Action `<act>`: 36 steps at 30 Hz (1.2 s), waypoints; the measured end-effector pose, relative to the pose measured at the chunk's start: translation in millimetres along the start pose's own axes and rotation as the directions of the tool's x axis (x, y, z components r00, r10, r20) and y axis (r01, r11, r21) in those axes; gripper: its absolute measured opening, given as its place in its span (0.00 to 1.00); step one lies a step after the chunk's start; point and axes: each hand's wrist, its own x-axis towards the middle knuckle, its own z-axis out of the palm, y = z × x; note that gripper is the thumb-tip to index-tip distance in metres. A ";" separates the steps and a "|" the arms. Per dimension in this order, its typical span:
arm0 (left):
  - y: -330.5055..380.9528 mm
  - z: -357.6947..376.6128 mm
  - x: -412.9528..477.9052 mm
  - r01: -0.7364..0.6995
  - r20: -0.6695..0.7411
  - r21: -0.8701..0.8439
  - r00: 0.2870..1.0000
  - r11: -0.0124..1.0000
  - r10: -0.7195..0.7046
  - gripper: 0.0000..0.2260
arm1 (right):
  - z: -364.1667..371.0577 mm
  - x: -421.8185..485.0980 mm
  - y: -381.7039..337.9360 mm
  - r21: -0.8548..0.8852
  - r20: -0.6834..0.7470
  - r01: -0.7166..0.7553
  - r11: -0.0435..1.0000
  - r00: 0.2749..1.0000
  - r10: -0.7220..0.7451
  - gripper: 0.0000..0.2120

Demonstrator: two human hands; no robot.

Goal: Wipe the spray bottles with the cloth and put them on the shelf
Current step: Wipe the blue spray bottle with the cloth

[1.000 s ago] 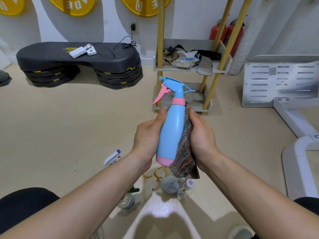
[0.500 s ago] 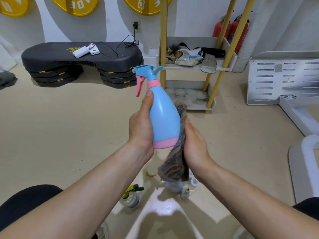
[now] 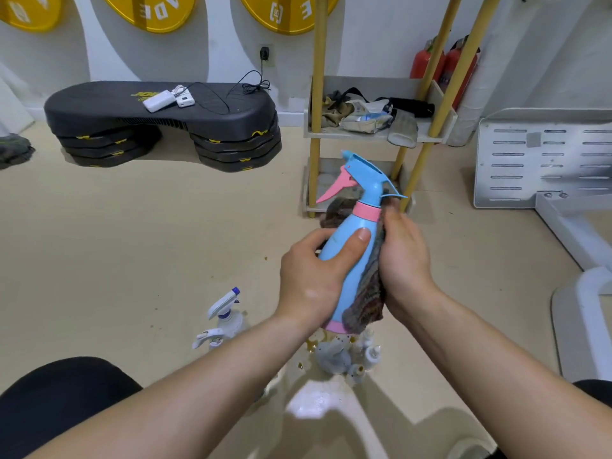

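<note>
A light blue spray bottle (image 3: pixel 351 240) with a pink trigger and pink collar is held upright in mid-air, its nozzle pointing left. My left hand (image 3: pixel 314 276) grips its body with the thumb across the front. My right hand (image 3: pixel 405 260) holds a dark multicoloured cloth (image 3: pixel 367 293) against the bottle's right side and neck. The shelf (image 3: pixel 377 135), with yellow posts, stands just behind the bottle. A white spray bottle (image 3: pixel 227 314) with a blue nozzle tip stands on the floor at lower left. Several small bottles (image 3: pixel 351 356) stand on the floor under my hands.
Rags and a dark strap fill the shelf's upper tier; its lower tier (image 3: pixel 328 180) shows bare board. A black step platform (image 3: pixel 162 124) sits at back left. A white metal frame (image 3: pixel 543 157) lies at right. Two red extinguishers (image 3: pixel 440 61) stand behind the shelf.
The bottle has come down and tilted to the right. The cloth has slid up from its base to wrap the neck and right side. My left thumb now lies across the bottle's front.
</note>
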 end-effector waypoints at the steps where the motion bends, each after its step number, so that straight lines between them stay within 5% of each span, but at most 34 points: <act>1: 0.5 -0.1 -0.4 0.004 -0.001 0.015 1.000 1.000 -0.004 0.11 | -2.5 5.2 -1.4 0.044 -0.024 -0.030 0.999 0.999 0.031 0.20; 5: -5.5 1.2 -3.3 -0.030 -0.009 0.170 0.999 0.985 0.032 0.21 | -14.3 26.9 -13.3 0.316 -0.026 -0.124 0.941 0.990 0.140 0.28; 10: -1.7 -6.7 4.0 -0.113 0.014 0.367 0.993 0.923 0.116 0.27 | -20.7 23.4 -18.3 -0.113 0.059 0.154 0.982 0.987 -0.148 0.19; 14: 3.0 -11.8 4.7 -0.094 0.017 0.482 0.995 0.871 0.098 0.31 | -24.5 24.8 -12.2 -0.032 0.162 0.109 0.994 0.982 -0.102 0.18; 18: 7.5 -9.5 -2.9 -0.033 0.080 0.413 0.997 0.910 0.000 0.32 | -22.2 24.6 -10.2 -0.285 0.058 0.246 0.927 0.969 -0.239 0.14; 21: 9.8 -11.3 -8.2 0.073 0.245 0.178 0.962 0.981 -0.116 0.30 | -23.5 28.3 -8.4 -0.384 -0.041 0.248 0.889 0.958 -0.285 0.16; 24: 5.4 -27.4 -1.6 0.238 0.498 0.019 0.840 0.971 -0.216 0.27 | -31.2 35.5 -9.4 -0.290 -0.078 0.176 0.941 0.975 -0.206 0.19; 27: -6.1 -39.1 -0.3 0.545 0.768 -0.021 0.546 0.838 -0.336 0.33 | -34.0 36.4 -13.2 -0.033 -0.046 0.059 0.998 0.997 -0.060 0.19; 28: -9.8 -38.9 -2.2 0.601 0.808 -0.058 0.497 0.797 -0.315 0.34 | -33.1 35.1 -14.2 0.023 -0.035 0.034 0.999 0.999 -0.033 0.19; 31: -15.6 -31.0 -5.5 0.529 0.756 -0.129 0.600 0.839 -0.262 0.31 | -31.0 33.0 -14.4 0.029 -0.099 0.072 0.997 0.993 -0.069 0.20; 36: -15.7 -25.0 -1.5 0.393 0.537 -0.142 0.802 0.909 -0.263 0.34 | -32.7 25.6 -16.5 -0.310 -0.358 0.251 0.917 0.862 -0.358 0.20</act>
